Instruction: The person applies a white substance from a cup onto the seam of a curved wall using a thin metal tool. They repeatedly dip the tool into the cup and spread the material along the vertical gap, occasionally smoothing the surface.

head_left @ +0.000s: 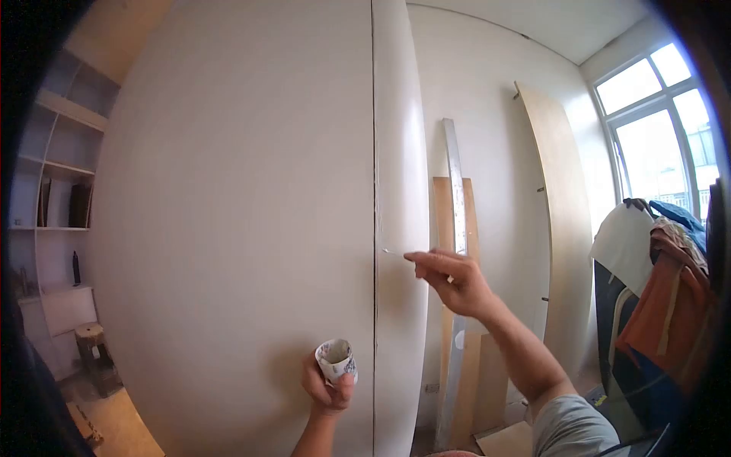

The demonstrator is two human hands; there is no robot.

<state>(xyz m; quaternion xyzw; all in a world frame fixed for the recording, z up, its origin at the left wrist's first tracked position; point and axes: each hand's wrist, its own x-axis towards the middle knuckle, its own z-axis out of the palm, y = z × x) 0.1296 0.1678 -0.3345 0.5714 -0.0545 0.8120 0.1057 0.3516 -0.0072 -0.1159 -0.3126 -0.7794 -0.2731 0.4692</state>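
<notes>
My left hand (327,387) is wrapped round a paper cup (336,358) with dark print on its side. The cup's open top faces up toward me, in front of the large pale panel (244,190). Further up and to the right, my right hand (451,276) is closed in a pinch on a thin white-tipped stick (387,251). Its tip points left at the pale rounded edge piece (400,175), close to the dark vertical seam (374,152). Most of the stick is hidden by my fingers.
A long metal straightedge (457,198) and wooden boards (560,198) lean on the right wall. Clothes (670,289) hang in a heap below the window (655,129). To the left are built-in shelves (68,167) and a stool (90,335).
</notes>
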